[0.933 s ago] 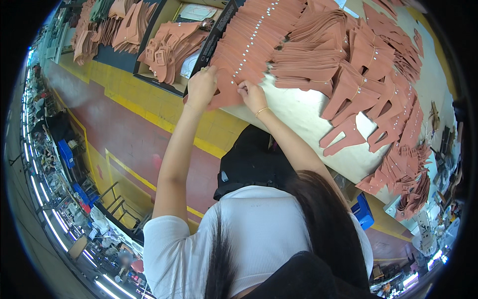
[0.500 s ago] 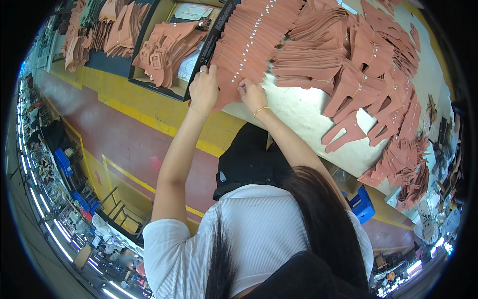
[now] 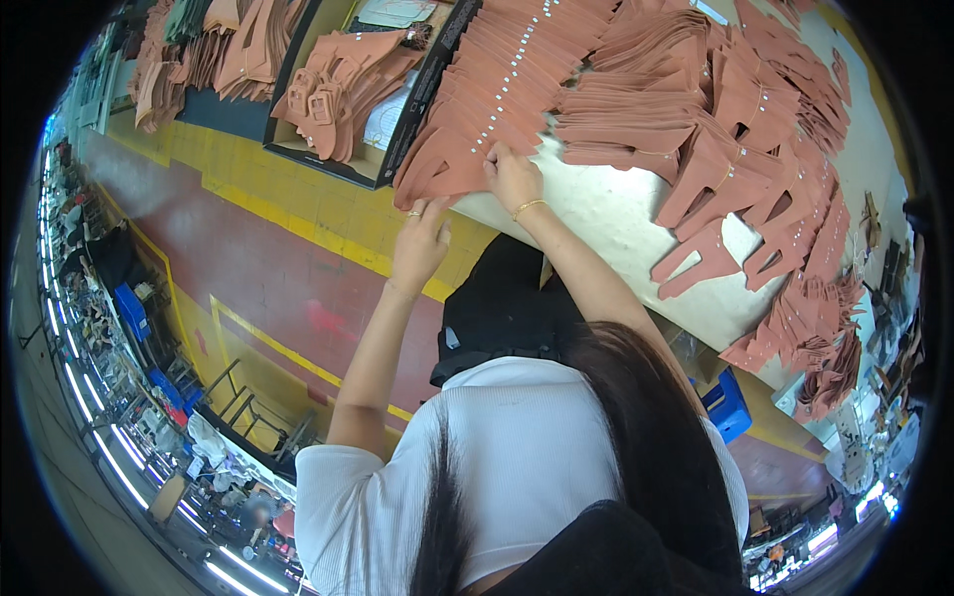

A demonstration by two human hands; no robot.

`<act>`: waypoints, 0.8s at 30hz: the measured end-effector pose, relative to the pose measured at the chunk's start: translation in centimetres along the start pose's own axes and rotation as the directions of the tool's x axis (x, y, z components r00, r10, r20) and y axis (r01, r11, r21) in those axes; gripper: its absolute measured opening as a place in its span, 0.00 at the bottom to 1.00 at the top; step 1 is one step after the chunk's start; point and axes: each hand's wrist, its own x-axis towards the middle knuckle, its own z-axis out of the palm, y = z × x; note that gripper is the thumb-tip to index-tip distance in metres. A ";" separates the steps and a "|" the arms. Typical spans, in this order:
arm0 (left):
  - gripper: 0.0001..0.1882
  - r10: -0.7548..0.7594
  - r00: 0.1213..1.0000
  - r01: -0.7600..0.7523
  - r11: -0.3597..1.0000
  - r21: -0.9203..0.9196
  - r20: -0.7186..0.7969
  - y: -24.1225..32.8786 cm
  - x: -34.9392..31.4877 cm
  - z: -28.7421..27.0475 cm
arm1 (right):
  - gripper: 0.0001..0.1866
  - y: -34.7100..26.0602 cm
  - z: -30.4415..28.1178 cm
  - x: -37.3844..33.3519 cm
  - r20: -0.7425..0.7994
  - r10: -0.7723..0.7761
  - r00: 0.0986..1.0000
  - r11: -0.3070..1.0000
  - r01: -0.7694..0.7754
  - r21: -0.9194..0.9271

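Note:
A long row of overlapping salmon-coloured cut pieces (image 3: 517,74), leather-like and marked with a line of small white spots, lies along the table's near left edge. Its nearest piece (image 3: 442,171) has a long slot and reaches the table edge. My left hand (image 3: 421,243) is at that piece's near edge, fingers stretched toward it and thumb apart. My right hand (image 3: 516,181) is at the row's right side, its bent fingers closed on the edge of the nearest piece; the fingertips are partly hidden.
A black-rimmed box (image 3: 383,177) with more cut pieces and papers stands left of the row. Stacks of cut pieces (image 3: 636,109) cover the right of the pale table (image 3: 596,204). A blue plastic stool (image 3: 727,405) stands below it, and a black chair (image 3: 507,298) is before me.
My left hand has drawn back toward me from the row's left side to its near edge, uncovering the slotted piece. My right hand has shifted slightly right.

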 end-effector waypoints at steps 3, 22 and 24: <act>0.31 -0.160 0.986 0.161 0.987 0.016 -0.053 -1.6 1.0 1.9 | 0.07 0.0 -0.2 0.1 0.040 0.009 0.999 0.999 -0.007 -0.046; 0.29 -0.173 0.984 0.163 0.964 -0.212 -0.031 1.2 2.7 5.3 | 0.11 7.6 -11.1 -7.8 -0.252 -0.017 0.968 0.992 0.047 0.116; 0.28 -0.136 0.990 0.131 0.981 -0.146 -0.026 1.8 2.6 4.9 | 0.07 12.9 -16.0 -11.6 -0.436 0.088 0.896 0.987 -0.020 0.158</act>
